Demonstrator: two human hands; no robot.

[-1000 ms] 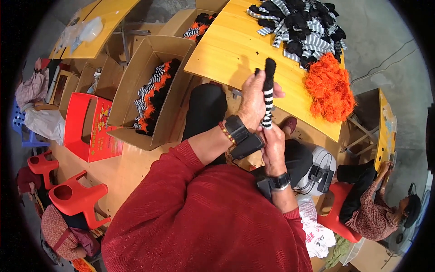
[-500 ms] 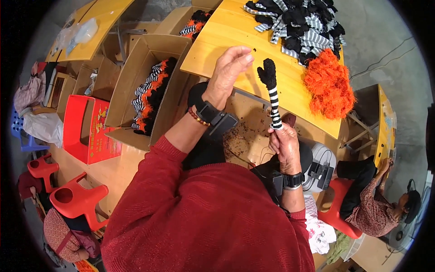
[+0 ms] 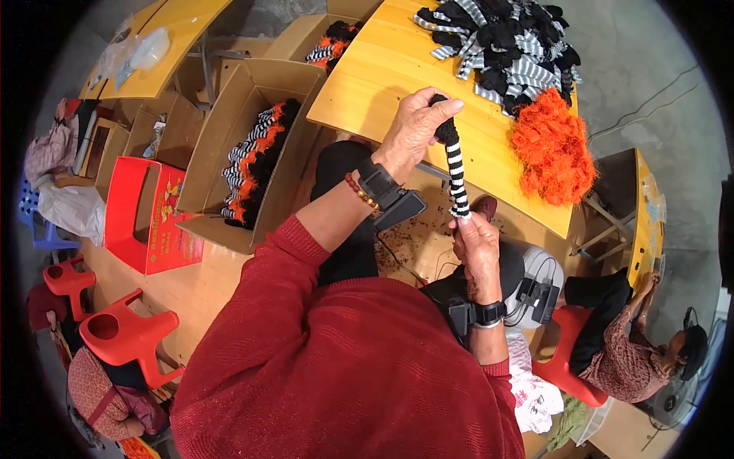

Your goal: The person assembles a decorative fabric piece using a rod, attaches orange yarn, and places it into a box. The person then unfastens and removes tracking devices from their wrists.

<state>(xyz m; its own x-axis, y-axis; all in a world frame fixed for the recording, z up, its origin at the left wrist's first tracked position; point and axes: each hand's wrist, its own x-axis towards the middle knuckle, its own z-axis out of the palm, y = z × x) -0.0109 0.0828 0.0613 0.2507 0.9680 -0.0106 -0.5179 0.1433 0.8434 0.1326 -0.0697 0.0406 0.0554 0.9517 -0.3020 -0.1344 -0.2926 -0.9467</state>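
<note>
A slim knit glove [image 3: 456, 170], black at the top with a long black-and-white striped cuff, stands upright between my hands above the table's near edge. My left hand [image 3: 415, 128] closes on its black upper end, thumb and fingers covering part of it. Lower down, my right hand [image 3: 480, 249] pinches the bottom of the striped cuff. On the yellow table [image 3: 382, 73], a fluffy orange heap [image 3: 552, 149] lies to the right of the glove. Behind that is a pile of black and striped grey-white knit pieces [image 3: 505, 57].
To my left stands a cardboard box [image 3: 210, 157] with rows of black, orange and striped pieces. A red box [image 3: 126, 222] and red stools [image 3: 126, 336] are farther left. A person [image 3: 634, 352] sits at another table on the right; another person [image 3: 103, 394] is at lower left.
My left hand, open beside the glove before, has moved right and closed on its black upper end. My right hand keeps its pinch on the cuff.
</note>
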